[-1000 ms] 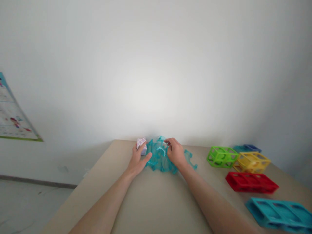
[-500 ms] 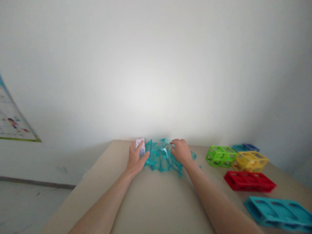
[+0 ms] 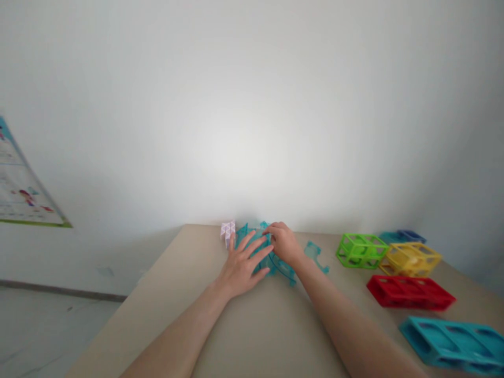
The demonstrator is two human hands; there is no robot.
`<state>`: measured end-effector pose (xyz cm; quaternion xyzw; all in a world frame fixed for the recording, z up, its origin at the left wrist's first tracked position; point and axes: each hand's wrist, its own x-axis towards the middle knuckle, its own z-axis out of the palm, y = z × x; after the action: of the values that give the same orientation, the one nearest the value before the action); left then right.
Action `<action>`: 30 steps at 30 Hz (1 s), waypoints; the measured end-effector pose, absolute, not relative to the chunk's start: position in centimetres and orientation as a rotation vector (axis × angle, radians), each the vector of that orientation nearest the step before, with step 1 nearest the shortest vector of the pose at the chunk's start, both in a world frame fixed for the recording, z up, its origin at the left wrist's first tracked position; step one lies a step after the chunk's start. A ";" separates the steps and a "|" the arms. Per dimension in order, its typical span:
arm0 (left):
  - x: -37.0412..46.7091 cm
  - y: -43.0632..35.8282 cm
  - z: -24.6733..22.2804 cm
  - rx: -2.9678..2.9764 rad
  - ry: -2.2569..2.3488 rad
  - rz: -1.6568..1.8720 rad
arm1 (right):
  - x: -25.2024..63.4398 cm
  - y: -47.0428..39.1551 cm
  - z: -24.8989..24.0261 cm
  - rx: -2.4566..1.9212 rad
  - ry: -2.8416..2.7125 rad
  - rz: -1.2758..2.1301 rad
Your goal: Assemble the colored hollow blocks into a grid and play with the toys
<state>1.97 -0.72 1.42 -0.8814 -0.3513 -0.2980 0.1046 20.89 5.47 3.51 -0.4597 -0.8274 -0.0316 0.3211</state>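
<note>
Clear teal plastic pieces (image 3: 282, 269) lie in a heap near the wall end of the table. My left hand (image 3: 243, 264) is spread flat over the left part of the heap, fingers apart, hiding much of it. At the heap's far right side is my right hand (image 3: 281, 241), its fingers bent together over the pieces; what they hold, if anything, is hidden. A small white and purple patterned block (image 3: 227, 232) stands just beyond my left hand's fingers. One teal piece (image 3: 313, 253) lies apart, right of my right wrist.
On the right of the table (image 3: 165, 283) are a green frame block (image 3: 360, 250), a yellow one (image 3: 411, 260), a red one (image 3: 411, 293) and a teal one (image 3: 452, 344). Blue pieces (image 3: 409, 236) lie behind them. A poster (image 3: 27, 194) hangs on the wall at left.
My left hand has left the patterned block and moved right, spreading over the teal pieces. My right hand has shifted slightly left, and the separate teal piece now shows more fully.
</note>
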 end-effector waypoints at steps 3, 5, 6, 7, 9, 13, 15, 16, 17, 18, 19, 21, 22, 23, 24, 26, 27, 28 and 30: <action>1.8 -0.4 1.1 -2.628 -1.068 -0.895 | 21.2 5.8 3.3 -1.254 -2.113 -0.092; 1.7 -0.4 1.0 -2.641 -1.077 -0.909 | 21.4 5.8 3.5 -1.277 -2.082 -0.096; 1.6 -0.4 1.1 -2.636 -1.083 -0.928 | 21.4 5.7 3.7 -1.283 -2.071 -0.096; 1.5 -0.4 1.1 -2.611 -1.104 -0.964 | 21.5 5.5 3.9 -1.288 -2.060 -0.097; 1.3 -0.3 1.1 -2.477 -1.221 -1.112 | 21.8 4.8 4.4 -1.301 -2.021 -0.111; 0.5 1.0 0.1 -2.048 -1.667 -1.490 | 23.3 2.5 4.5 -1.413 -1.833 -0.193; 0.1 1.7 -0.5 -1.995 -1.917 -1.581 | 24.5 0.9 3.8 -1.521 -1.720 -0.245; 0.0 2.1 -0.8 -2.019 -2.019 -1.602 | 25.0 0.1 3.3 -1.595 -1.671 -0.267; -0.1 2.3 -1.1 -2.062 -2.088 -1.608 | 25.5 -0.7 2.8 -1.704 -1.632 -0.283; -0.1 2.4 -1.2 -2.112 -2.129 -1.607 | 25.9 -1.5 2.2 -1.810 -1.604 -0.271; -0.1 2.5 -1.4 -2.153 -2.149 -1.600 | 26.2 -2.1 1.7 -1.901 -1.584 -0.229; -0.1 2.6 -1.5 -2.198 -2.155 -1.587 | 26.4 -3.0 1.0 -2.005 -1.583 -0.105; -0.1 2.6 -1.6 -2.199 -2.156 -1.584 | 26.4 -3.3 0.7 -2.022 -1.593 -0.050; -0.1 2.7 -1.6 -2.193 -2.156 -1.582 | 26.2 -3.5 0.5 -2.026 -1.610 -0.012; -0.2 2.8 -1.7 -2.187 -2.154 -1.580 | 26.0 -3.5 0.4 -2.026 -1.627 0.010; -0.4 3.2 -2.0 -2.179 -2.144 -1.574 | 25.5 -3.3 0.3 -2.025 -1.652 0.027; -0.6 3.4 -2.1 -2.179 -2.131 -1.578 | 25.2 -3.1 0.2 -2.020 -1.665 0.033; -0.7 3.6 -2.3 -2.183 -2.111 -1.588 | 25.1 -2.9 0.2 -2.012 -1.676 0.041; -1.0 4.0 -2.6 -2.203 -2.053 -1.622 | 25.0 -2.3 -0.1 -1.987 -1.681 0.050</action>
<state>-1.03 4.03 -2.63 -0.6379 -0.5944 -0.4697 -0.1386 24.97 -2.30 -0.10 -0.7357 -0.6227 0.0187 0.2660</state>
